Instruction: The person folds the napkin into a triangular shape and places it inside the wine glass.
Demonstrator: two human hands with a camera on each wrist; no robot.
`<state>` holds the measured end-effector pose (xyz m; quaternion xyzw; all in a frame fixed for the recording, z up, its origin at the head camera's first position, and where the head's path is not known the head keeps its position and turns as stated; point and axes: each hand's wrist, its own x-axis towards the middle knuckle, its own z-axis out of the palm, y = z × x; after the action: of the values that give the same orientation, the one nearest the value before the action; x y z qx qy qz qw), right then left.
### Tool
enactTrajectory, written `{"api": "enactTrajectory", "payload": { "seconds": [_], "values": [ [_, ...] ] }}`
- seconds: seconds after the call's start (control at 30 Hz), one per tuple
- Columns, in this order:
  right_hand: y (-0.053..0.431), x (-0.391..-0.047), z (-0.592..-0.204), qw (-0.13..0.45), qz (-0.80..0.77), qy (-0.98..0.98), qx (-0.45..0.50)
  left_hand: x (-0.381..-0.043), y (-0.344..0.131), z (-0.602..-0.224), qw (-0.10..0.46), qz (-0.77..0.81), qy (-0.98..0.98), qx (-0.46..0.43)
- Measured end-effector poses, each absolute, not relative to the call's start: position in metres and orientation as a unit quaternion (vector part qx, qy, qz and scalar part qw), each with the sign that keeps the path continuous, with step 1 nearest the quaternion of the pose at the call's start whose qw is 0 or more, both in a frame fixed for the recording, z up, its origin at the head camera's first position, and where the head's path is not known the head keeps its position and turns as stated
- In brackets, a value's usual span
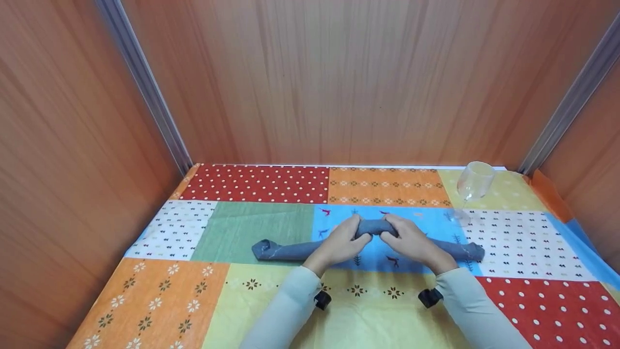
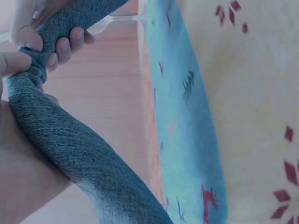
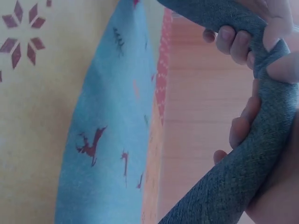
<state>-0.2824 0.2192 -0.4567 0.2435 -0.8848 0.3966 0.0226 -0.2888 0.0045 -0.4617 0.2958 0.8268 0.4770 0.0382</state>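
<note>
A long rolled-up grey-blue cloth (image 1: 375, 227) spans from left to right across the patchwork tablecloth. Its middle is raised, while the two ends angle down to either side. My left hand (image 1: 341, 240) grips the roll left of its middle, and my right hand (image 1: 409, 241) grips it to the right, a short stretch of fabric showing between them. In the left wrist view the rolled cloth (image 2: 88, 140) bends and creases by the thumbs. Fingers curl around the cloth (image 3: 266, 116) in the right wrist view, thumbs pressing on its near side.
A clear stemmed glass (image 1: 475, 182) stands at the back right, beyond the right end of the roll. Wood-patterned panels (image 1: 310, 87) enclose the table at the back and sides. The patchwork tablecloth (image 1: 164, 295) covers the tabletop.
</note>
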Motion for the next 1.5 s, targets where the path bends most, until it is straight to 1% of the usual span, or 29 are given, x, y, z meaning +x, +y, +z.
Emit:
{"api": "enactTrajectory", "payload": {
  "seconds": [0.23, 0.47, 0.67, 0.9, 1.07, 1.2, 1.37, 1.5],
  "values": [
    [0.211, -0.268, -0.438, 0.019, 0.511, -0.827, 0.236, -0.278, 0.013, -0.445, 0.030, 0.603, 0.740, 0.296],
    [0.197, -0.258, -0.417, 0.060, 0.589, -0.771, 0.236, -0.265, 0.025, -0.420, 0.011, 0.687, 0.670, 0.280],
    [0.182, -0.248, -0.401, 0.099, 0.650, -0.713, 0.244, -0.256, 0.032, -0.400, -0.024, 0.716, 0.642, 0.272],
    [0.170, -0.235, -0.384, 0.145, 0.676, -0.679, 0.249, -0.247, 0.035, -0.383, -0.043, 0.726, 0.621, 0.292],
    [0.163, -0.227, -0.372, 0.175, 0.686, -0.659, 0.255, -0.240, 0.037, -0.370, -0.065, 0.730, 0.603, 0.314],
    [0.162, -0.228, -0.371, 0.169, 0.676, -0.666, 0.268, -0.240, 0.036, -0.369, -0.081, 0.719, 0.611, 0.321],
    [0.166, -0.228, -0.375, 0.131, 0.644, -0.703, 0.271, -0.241, 0.034, -0.372, -0.081, 0.707, 0.622, 0.326],
    [0.170, -0.228, -0.376, 0.116, 0.611, -0.737, 0.266, -0.243, 0.033, -0.374, -0.080, 0.697, 0.633, 0.328]
  ]
}}
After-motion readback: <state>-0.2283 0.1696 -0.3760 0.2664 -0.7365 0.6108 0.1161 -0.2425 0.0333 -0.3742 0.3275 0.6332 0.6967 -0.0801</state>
